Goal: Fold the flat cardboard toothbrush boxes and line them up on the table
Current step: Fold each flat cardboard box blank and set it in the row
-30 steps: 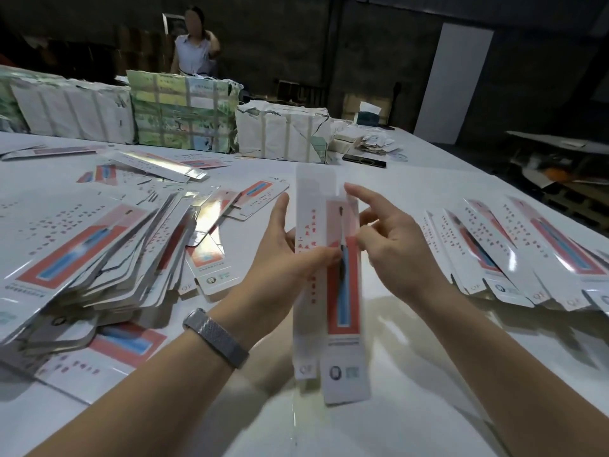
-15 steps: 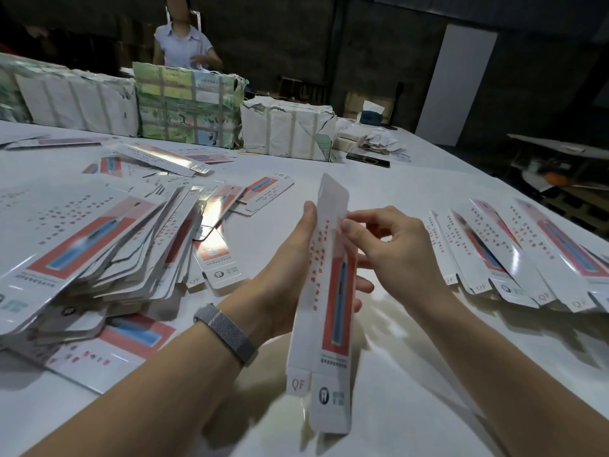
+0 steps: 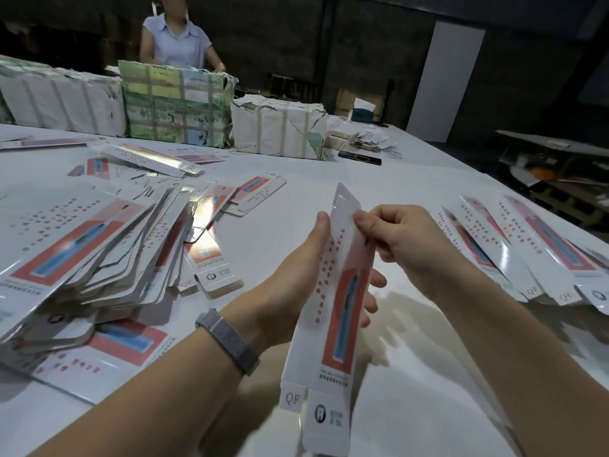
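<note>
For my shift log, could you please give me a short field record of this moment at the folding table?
box in hand: toothbrush box, held upright above the table
left hand: left hand grips the box's middle
right hand: right hand pinches its upper edge
unfolded stock: pile of flat boxes, wearer's left
finished: row of boxes, wearer's right
far edge: wrapped bundles

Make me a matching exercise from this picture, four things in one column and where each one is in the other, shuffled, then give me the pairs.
Things
1. toothbrush box
2. pile of flat boxes
3. row of boxes
4. wrapped bundles

Places
A. at the table's far edge
B. on the table, left of the hands
C. held in both hands
D. on the table, right of the hands

Pairs: 1-C, 2-B, 3-D, 4-A
</note>
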`<state>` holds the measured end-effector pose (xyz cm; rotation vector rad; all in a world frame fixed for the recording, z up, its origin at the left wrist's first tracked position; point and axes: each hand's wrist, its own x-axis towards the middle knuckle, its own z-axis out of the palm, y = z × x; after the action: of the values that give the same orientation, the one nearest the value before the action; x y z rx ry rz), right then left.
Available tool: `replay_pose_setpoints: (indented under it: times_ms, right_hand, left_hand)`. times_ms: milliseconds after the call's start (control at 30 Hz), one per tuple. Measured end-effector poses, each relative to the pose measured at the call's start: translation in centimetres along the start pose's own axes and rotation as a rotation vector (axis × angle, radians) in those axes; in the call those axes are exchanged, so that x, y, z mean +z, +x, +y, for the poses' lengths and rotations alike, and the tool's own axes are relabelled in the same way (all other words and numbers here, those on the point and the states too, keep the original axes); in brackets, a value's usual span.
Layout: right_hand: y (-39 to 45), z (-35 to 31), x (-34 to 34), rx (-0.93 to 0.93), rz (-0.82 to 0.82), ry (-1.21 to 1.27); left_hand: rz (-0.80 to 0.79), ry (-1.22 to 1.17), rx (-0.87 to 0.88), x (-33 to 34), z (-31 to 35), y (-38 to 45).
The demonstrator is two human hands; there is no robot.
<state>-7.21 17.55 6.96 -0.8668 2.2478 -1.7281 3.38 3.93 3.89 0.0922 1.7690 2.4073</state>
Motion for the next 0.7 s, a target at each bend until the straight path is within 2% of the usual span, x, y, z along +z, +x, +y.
replay_pose_setpoints:
  times_ms: [67,167,233,300,400,533,700]
  right_hand:
    - [0.0,-0.7,-0.9,0.048,-0.045,0.039]
    - [-0.2,-1.3,-1.2,0.047,-0.071,0.082]
    - [-0.4,-1.3,-0.9,-0.011,-0.042,0.114]
    - [-0.4,-1.2,-0.5,-0.071,0.018,0.201]
    - [-0.3,-0.7,0.1,-0.036,0.01,0.363]
    - [-0.8,0.0,1.7,0.014,-0.159,0.463]
    - [-0.8,-0.3,1.8,-0.016,-0.103,0.517]
  left_hand:
    - [-0.033,-0.061,-0.025,0.3,0.0,0.2]
    - [0.027,-0.122,0.005,0.8,-0.3,0.6]
    - [0.052,-0.085,0.049,0.7,-0.5,0.8]
    - [0.013,-0.086,0.11,0.4,-0.6,0.6]
    - [-0.021,-0.135,0.202,-0.3,-0.7,0.2]
    - [0.026,-0.232,0.148,-0.9,-0.4,0.4]
    - [0.109,-0.178,0.145,-0.9,-0.1,0.3]
